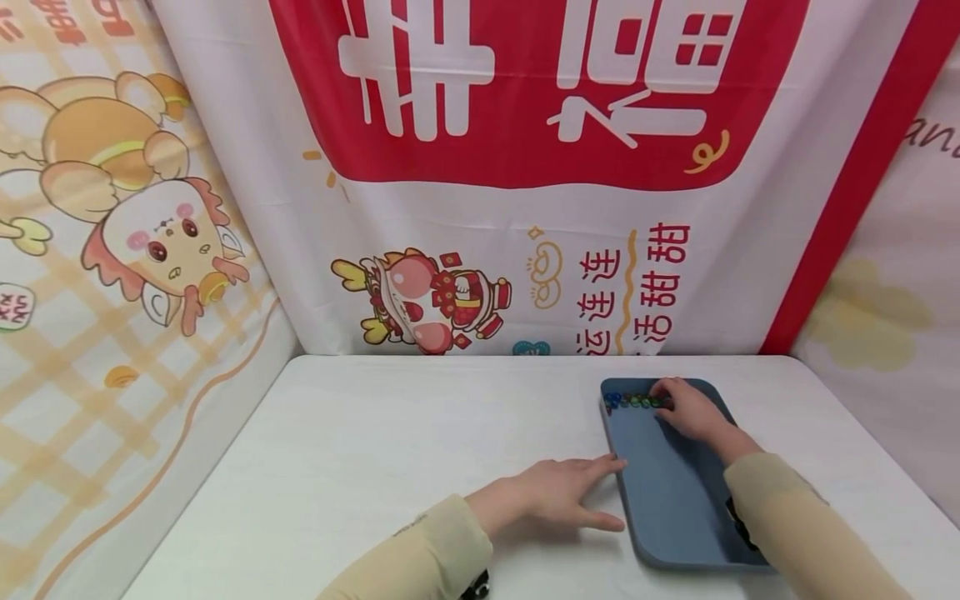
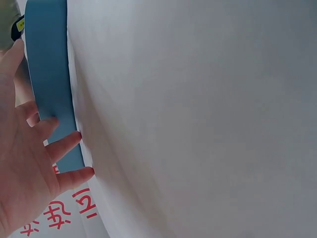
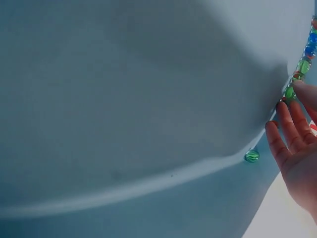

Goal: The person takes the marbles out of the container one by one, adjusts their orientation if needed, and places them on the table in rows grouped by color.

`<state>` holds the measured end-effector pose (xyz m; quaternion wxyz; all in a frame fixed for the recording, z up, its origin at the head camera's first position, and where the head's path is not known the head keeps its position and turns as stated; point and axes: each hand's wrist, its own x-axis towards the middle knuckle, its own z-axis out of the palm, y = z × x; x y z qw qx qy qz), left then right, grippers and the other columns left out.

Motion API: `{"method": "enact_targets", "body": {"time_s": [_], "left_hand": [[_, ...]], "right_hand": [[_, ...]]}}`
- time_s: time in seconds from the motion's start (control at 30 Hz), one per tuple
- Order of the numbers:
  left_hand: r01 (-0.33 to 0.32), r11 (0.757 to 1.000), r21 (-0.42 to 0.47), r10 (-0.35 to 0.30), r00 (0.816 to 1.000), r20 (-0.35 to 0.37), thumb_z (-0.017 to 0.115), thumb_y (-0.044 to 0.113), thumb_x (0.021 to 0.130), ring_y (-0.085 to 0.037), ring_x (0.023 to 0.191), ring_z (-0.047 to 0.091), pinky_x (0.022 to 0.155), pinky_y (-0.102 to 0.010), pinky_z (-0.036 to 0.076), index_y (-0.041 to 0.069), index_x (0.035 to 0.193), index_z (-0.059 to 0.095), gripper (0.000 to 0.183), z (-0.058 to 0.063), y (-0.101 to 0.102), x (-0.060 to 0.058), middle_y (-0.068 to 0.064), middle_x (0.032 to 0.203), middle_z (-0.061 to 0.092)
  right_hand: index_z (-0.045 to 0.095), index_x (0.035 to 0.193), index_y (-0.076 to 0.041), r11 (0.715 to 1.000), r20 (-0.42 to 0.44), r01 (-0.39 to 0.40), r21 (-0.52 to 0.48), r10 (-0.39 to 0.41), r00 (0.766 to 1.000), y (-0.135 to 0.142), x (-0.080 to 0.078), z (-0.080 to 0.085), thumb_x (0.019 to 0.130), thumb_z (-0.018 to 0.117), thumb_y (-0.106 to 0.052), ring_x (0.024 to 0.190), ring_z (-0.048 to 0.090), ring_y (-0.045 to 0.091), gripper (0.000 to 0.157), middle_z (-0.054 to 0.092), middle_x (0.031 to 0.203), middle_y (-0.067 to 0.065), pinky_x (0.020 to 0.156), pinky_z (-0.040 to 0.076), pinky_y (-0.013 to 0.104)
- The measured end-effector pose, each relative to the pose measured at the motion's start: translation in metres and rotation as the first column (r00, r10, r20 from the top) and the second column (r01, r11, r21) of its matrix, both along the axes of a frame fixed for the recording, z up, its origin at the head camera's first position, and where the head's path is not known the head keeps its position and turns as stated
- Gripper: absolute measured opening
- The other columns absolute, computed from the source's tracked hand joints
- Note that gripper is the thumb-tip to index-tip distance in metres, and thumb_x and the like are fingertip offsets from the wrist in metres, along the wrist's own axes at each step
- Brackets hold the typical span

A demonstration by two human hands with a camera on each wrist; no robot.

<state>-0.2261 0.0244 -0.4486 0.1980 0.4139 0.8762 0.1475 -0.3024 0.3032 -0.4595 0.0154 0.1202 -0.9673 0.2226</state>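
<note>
A blue-grey tray [image 1: 645, 508] lies on the right part of the table. Glass marbles, green, blue and reddish, line its far inner edge; among them is a blue marble [image 3: 310, 49]. My right hand [image 1: 690, 408] reaches into the far end of the tray. Its thumb and fingertips pinch a green marble [image 3: 290, 92] in the row. Another green marble [image 3: 252, 155] rests apart, near the tray's corner. My left hand [image 1: 558, 492] is spread beside the tray's left side, with fingertips at the outer wall [image 2: 52, 64] and nothing in its grasp.
The white table [image 1: 390, 450] extends to the left of the tray. A printed cloth [image 1: 510, 267] hangs behind the table's far edge, and patterned cloths stand at the left and right sides.
</note>
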Motion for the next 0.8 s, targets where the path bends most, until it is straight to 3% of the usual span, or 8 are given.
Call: {"method": "enact_targets", "body": {"time_s": [0.8], "left_hand": [[0.011,1.0,-0.003,-0.011,1.0,-0.025,0.049,0.068,0.089,-0.002,0.136,0.03,0.106,-0.032,0.035,0.039,0.154,0.018,0.077,-0.002,-0.001,0.0,0.015,0.156,0.024]], "right_hand": [[0.06,0.101,0.0,0.997,-0.02,0.081,0.011,-0.08,0.997,-0.003,-0.003,-0.012,0.089,0.066,-0.002,0.081,0.057,0.026,0.013,0.056,0.091,0.012,0.072,0.049,0.046]]}}
